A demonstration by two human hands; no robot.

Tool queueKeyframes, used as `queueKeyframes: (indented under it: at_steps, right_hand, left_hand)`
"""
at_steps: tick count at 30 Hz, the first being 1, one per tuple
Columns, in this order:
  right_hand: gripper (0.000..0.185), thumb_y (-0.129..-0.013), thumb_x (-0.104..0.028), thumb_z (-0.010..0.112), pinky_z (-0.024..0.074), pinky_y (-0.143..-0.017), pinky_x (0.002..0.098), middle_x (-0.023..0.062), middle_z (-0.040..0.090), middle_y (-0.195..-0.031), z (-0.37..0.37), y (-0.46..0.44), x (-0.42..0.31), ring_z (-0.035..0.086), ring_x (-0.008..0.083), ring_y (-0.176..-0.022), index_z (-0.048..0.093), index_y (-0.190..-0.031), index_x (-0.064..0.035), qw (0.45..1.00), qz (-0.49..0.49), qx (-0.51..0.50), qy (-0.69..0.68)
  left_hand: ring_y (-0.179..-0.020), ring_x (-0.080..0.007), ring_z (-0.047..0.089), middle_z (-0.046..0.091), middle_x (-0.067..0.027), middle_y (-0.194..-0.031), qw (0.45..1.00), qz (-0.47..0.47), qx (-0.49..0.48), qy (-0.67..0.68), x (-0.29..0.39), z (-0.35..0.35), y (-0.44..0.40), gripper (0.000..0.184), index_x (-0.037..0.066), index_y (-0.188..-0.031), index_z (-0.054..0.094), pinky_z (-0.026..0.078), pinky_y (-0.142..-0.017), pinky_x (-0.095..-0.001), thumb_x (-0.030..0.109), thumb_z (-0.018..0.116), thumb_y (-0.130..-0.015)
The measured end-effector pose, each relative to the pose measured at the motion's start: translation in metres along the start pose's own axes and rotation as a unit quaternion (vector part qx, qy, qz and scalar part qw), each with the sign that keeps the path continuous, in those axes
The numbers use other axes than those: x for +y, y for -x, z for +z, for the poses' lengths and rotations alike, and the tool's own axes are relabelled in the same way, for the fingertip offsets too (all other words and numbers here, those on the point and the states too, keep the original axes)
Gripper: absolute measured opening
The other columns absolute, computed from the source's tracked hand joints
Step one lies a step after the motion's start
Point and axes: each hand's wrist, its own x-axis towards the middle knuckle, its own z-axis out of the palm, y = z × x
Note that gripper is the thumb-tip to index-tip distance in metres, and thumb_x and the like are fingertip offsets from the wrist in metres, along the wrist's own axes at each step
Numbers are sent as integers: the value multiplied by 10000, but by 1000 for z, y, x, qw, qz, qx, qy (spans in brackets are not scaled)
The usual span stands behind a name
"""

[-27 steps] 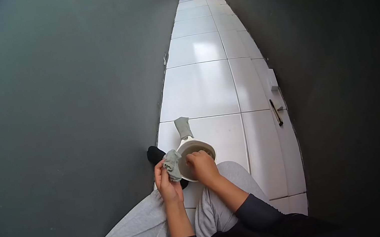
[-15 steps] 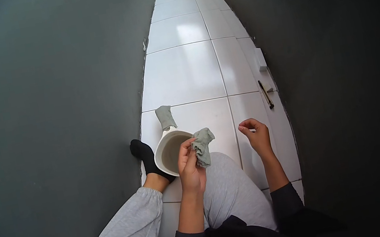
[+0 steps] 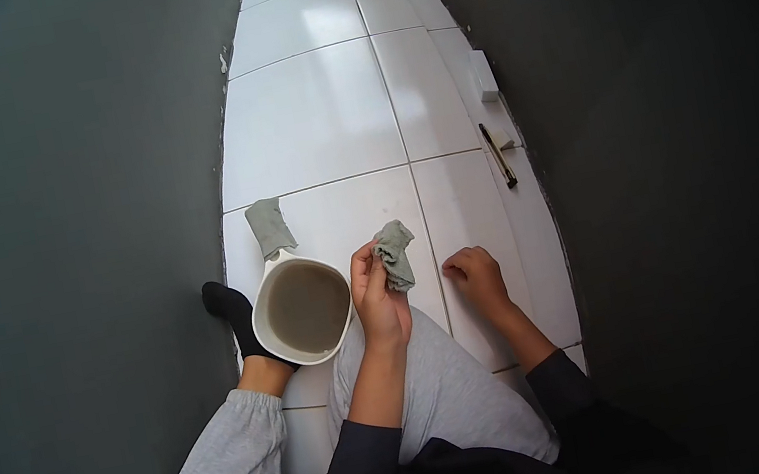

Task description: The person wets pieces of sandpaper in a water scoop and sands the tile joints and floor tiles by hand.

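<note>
My left hand (image 3: 378, 298) is closed around a crumpled grey-green cloth (image 3: 394, 257), held up above my bent knee. To the right, my right hand (image 3: 476, 279) is low over the white tiles with its fingers curled together; whatever they may hold is hidden. Left of my left hand, a white dipper (image 3: 268, 343) holds murky brownish water (image 3: 308, 305). A second grey-green cloth piece (image 3: 269, 226) is at the dipper's handle; whether it is wrapped round it or lies over it, I cannot tell.
A dark cutter-like tool (image 3: 497, 155) lies by the right wall, beside a small pale block (image 3: 504, 141). Farther up stands a white block (image 3: 483, 76). Dark grey walls (image 3: 77, 189) close in on both sides of the tiled floor (image 3: 311, 137). My black-socked foot (image 3: 232, 309) is left of the dipper.
My left hand with the cloth no longer overlaps the dipper, whose water now shows fully. My right hand has turned, its fingers now pointing left and down. The view has shifted.
</note>
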Motion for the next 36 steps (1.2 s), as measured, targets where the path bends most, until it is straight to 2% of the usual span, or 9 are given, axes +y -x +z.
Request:
queueKeyframes:
  at_steps: [1, 7, 14, 17, 26, 32, 36]
  right_hand:
    - [73, -687, -22, 657, 461, -668, 348, 62, 604, -751, 4, -3, 1, 542, 255, -758, 645, -754, -47, 1000, -11, 0, 8]
    - [78, -678, -15, 634, 465, -674, 331, 44, 592, -760, 10, -8, 3, 538, 239, -757, 644, -732, -70, 992, -96, 10, 81]
    - [58, -679, -63, 648, 461, -676, 342, 15, 570, -786, 5, -14, -2, 528, 213, -798, 635, -732, -84, 985, -102, -30, 135]
    - [69, -672, -84, 663, 449, -671, 337, 11, 553, -784, 10, -25, 1, 519, 210, -799, 628, -729, -97, 984, -110, -9, 143]
    - [70, -657, -73, 667, 443, -648, 333, 10, 546, -753, 8, -8, -7, 514, 210, -778, 630, -711, -99, 980, -109, -38, 160]
    - [56, -669, -81, 670, 441, -645, 340, 15, 554, -756, 16, -28, -7, 516, 214, -768, 648, -714, -106, 989, -38, 4, 145]
    - [54, -676, -96, 679, 438, -648, 342, 9, 554, -750, 14, -10, -11, 515, 213, -768, 656, -724, -107, 988, -35, -14, 148]
  left_hand:
    - [-917, -121, 524, 537, -44, -1073, 1000, -5, 13, -8, 1, 0, -4, 189, 98, -1103, 462, 447, -735, -262, 126, 411, -924]
    - [-914, -110, 524, 539, -34, -1075, 999, -21, 28, -17, -3, -6, -14, 185, 107, -1102, 464, 447, -724, -267, 132, 420, -923]
    - [-925, -102, 523, 541, -29, -1080, 998, -49, 48, -14, -6, -8, -18, 184, 99, -1102, 467, 441, -750, -264, 137, 436, -924]
    - [-927, -99, 524, 543, -29, -1081, 997, -54, 50, -13, -8, -9, -21, 182, 95, -1100, 470, 441, -753, -263, 135, 437, -926]
    - [-924, -96, 524, 549, -27, -1058, 997, -61, 36, -10, -7, -11, -22, 177, 91, -1097, 478, 442, -762, -262, 139, 424, -935]
    - [-929, -100, 523, 546, -31, -1064, 997, -70, 35, -21, -7, -10, -17, 173, 93, -1091, 484, 438, -778, -271, 143, 424, -937]
    - [-930, -103, 524, 548, -31, -1060, 997, -66, 38, -7, -3, -10, -21, 184, 93, -1101, 488, 440, -786, -271, 142, 425, -936]
